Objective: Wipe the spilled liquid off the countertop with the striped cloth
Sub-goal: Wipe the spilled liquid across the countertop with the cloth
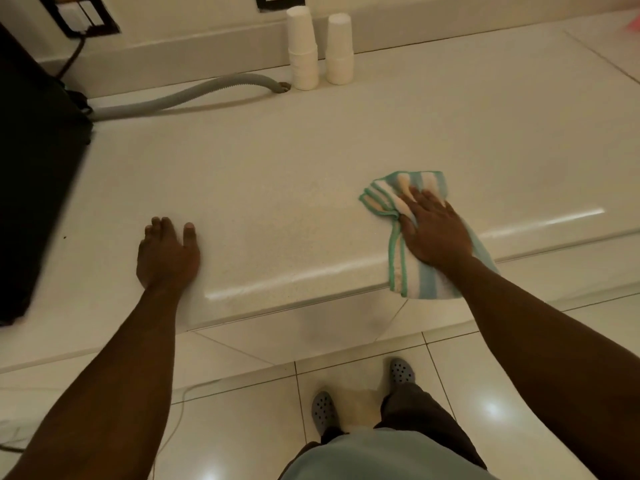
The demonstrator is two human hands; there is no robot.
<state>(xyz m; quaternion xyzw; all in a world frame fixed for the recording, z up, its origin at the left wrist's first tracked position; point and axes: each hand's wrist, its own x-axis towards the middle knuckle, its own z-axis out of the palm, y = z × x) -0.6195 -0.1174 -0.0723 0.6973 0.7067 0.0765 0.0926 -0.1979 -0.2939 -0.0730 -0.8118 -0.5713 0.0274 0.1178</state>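
Note:
The striped cloth [408, 202], green-edged with white, blue and pale orange bands, lies on the cream countertop [277, 174] near its front edge, one end hanging over the rim. My right hand [434, 230] presses flat on the cloth, fingers spread over it. My left hand [168, 252] rests palm-down on the bare countertop to the left, fingers slightly apart, holding nothing. No liquid is clearly visible on the surface.
Two stacks of white paper cups [304, 53] [340, 53] stand at the back by the wall. A grey corrugated hose [180, 98] runs along the back left. A black appliance [31, 174] fills the left side. Tiled floor and my shoes [323, 410] lie below.

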